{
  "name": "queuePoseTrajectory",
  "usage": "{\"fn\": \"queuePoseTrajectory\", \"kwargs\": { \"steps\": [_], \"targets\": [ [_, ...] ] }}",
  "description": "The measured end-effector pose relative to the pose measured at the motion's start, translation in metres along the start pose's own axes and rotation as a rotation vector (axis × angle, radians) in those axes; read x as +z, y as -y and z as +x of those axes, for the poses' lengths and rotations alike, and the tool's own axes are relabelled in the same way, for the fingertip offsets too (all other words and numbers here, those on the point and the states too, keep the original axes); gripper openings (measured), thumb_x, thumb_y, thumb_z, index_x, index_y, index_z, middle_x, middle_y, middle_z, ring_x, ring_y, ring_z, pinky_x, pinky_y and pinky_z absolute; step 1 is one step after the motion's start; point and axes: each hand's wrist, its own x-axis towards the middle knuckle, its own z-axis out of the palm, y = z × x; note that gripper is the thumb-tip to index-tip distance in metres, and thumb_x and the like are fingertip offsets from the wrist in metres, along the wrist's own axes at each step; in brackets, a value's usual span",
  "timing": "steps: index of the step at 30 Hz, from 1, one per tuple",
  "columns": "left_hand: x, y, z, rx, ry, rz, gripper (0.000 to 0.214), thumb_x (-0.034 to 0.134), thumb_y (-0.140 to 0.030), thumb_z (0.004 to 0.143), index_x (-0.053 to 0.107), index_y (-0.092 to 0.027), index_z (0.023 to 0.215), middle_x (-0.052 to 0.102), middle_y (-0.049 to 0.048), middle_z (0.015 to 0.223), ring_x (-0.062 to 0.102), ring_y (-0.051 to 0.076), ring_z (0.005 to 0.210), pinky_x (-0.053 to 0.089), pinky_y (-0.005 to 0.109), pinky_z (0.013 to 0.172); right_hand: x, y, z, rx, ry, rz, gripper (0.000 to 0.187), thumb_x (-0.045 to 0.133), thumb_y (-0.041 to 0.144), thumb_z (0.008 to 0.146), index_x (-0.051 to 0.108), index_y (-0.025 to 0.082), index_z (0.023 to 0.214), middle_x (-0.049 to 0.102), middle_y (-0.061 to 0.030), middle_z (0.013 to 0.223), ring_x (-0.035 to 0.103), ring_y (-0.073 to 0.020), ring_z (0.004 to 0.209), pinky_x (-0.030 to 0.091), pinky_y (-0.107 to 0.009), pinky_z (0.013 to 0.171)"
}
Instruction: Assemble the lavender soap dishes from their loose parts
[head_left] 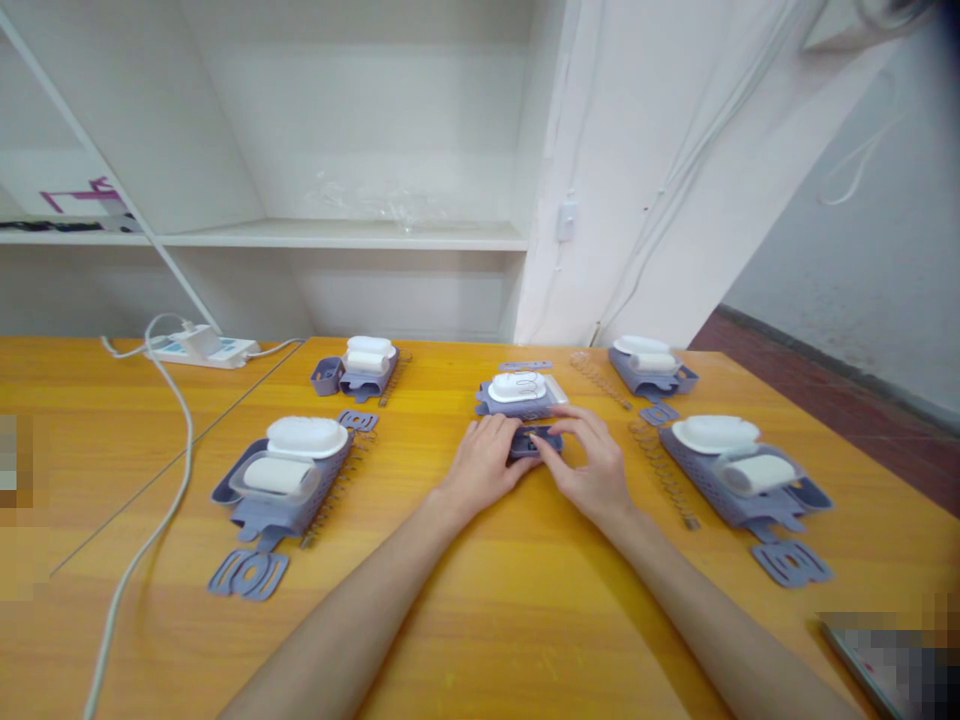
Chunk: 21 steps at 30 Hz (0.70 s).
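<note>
My left hand is closed around the left end of a small grey-purple plastic box, holding it low over the wooden table. From the other side my right hand reaches over the box. Its thumb dips into the opening and its forefinger curves past the far rim, gripping the box there. Something small and dark lies inside, too small to make out. Just behind stands a grey-purple perforated basket carrying a white oval dish with a thin wire coil on top.
Similar baskets with white dishes and rolls stand left, right, back left and back right. Wire spirals and flat grey pieces lie beside them. A power strip and white cable occupy the left.
</note>
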Motion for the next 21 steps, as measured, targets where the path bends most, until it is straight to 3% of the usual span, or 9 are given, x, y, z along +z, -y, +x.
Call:
{"fn": "queuePoseTrajectory", "kwargs": {
  "steps": [5,10,18,21],
  "targets": [
    [-0.001,0.000,0.001,0.019,0.005,-0.012,0.036,0.055,-0.046,0.082,0.052,-0.019,0.106,0.058,0.0067,0.101,0.053,0.023,0.097,0.041,0.036,0.083,0.006,-0.007,-0.001,0.127,0.057,-0.099,0.030,0.068,0.040,0.073,0.063,0.021,0.096,0.064,-0.0084,0.101,0.056,-0.0269,0.099,0.044,-0.045,0.087],
    [-0.001,0.001,0.002,0.028,0.010,-0.034,0.035,0.055,-0.045,0.082,0.054,-0.019,0.106,0.058,0.0066,0.099,0.053,0.022,0.095,0.042,0.036,0.083,0.009,-0.012,-0.005,0.127,0.179,-0.109,0.017,0.063,0.039,0.079,0.068,0.026,0.088,0.068,-0.0038,0.098,0.058,-0.0254,0.097,0.041,-0.044,0.087],
    [0.005,0.004,0.002,0.027,-0.014,-0.153,0.038,0.061,-0.044,0.078,0.056,-0.021,0.109,0.058,0.0068,0.101,0.054,0.022,0.097,0.042,0.035,0.085,0.007,-0.007,-0.004,0.072,0.147,-0.065,0.012,0.059,0.033,0.084,0.065,0.023,0.082,0.068,-0.0024,0.084,0.059,-0.0217,0.086,0.039,-0.038,0.081],
    [0.008,0.007,0.002,0.024,-0.013,-0.178,0.040,0.064,-0.044,0.076,0.058,-0.020,0.108,0.058,0.0070,0.101,0.054,0.022,0.097,0.043,0.035,0.086,0.006,-0.004,-0.002,0.098,0.072,-0.037,0.010,0.056,0.029,0.086,0.063,0.021,0.087,0.067,-0.0040,0.088,0.059,-0.0217,0.089,0.041,-0.037,0.081]
  ]
}}
